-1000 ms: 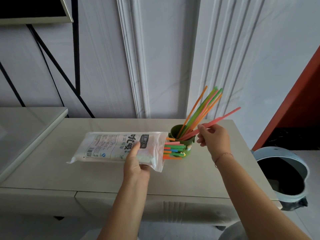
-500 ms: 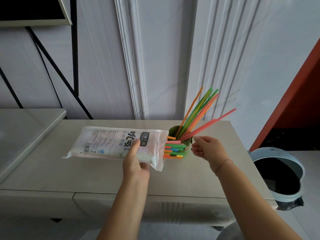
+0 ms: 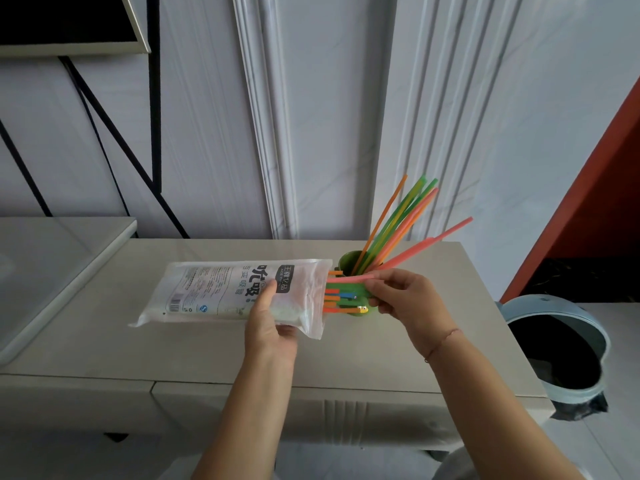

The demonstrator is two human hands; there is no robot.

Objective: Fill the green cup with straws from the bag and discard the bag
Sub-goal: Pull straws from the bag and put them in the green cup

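The left hand [image 3: 268, 323] grips the straw bag [image 3: 228, 292] near its open mouth, thumb on top and fingers curled beneath, holding it level above the tabletop [image 3: 104, 341] with the opening turned toward three o'clock — likely so the straws slide out sideways toward the other hand. The right hand [image 3: 405, 299] has its fingertips pinched shut on a pink straw [image 3: 349, 278] that is partly drawn out of the bag; more orange, blue and green straw ends [image 3: 334, 303] poke from the mouth. The green cup [image 3: 349, 263] stands just past the bag's mouth, largely hidden by the hand, already fanned with straws [image 3: 405, 223] leaning toward one o'clock. The bin [image 3: 554, 341] waits on the floor at three o'clock — handy for the empty bag, though the bag still holds straws.
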